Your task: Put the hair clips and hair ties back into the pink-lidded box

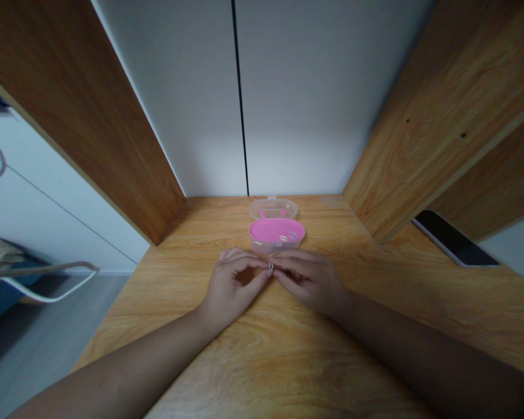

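My left hand (234,284) and my right hand (313,280) meet above the wooden table, thumbs and forefingers pinched together. Between their fingertips is a small silvery ring-shaped piece (270,266), like an earring; its exact form is too small to make out. Just beyond my fingers sits a small oval case (266,231) with a pink inside. Its clear lid (262,208) is folded back, away from me. On the pink surface, toward the right, lie two small light-coloured loops (292,235), apart from my hands.
The wooden tabletop (253,372) runs back to white panels (288,116) with a dark seam. Wooden boards rise at left and right. A dark-screened phone (456,238) lies at the right. Past the left edge, a pale curved tube (48,299) stands above grey floor.
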### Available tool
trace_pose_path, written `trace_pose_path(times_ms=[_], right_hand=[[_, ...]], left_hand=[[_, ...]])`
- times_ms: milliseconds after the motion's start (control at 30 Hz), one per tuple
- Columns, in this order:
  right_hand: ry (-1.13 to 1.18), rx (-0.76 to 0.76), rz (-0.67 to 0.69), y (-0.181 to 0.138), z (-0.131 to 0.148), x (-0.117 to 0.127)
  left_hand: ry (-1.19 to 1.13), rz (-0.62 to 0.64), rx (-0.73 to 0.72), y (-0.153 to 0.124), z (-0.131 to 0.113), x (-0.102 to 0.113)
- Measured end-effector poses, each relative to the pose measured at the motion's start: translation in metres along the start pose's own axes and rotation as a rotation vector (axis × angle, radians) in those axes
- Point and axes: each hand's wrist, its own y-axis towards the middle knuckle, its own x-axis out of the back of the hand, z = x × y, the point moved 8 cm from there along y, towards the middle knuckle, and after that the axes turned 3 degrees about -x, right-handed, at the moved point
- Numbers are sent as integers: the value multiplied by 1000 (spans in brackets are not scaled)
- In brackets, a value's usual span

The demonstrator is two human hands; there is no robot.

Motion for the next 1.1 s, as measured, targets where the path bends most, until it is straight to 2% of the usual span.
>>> trace_pose_path(times_ms=[467, 767, 1100], right_hand=[[-33, 76, 2, 0, 4, 2], [-35, 35, -40, 0, 4, 4], [7, 114, -15, -1, 13, 7]], left_hand=[[-15, 44, -57, 2, -4, -3], [-67, 52, -49, 1, -9, -4], [-150, 81, -44, -1, -12, -5]])
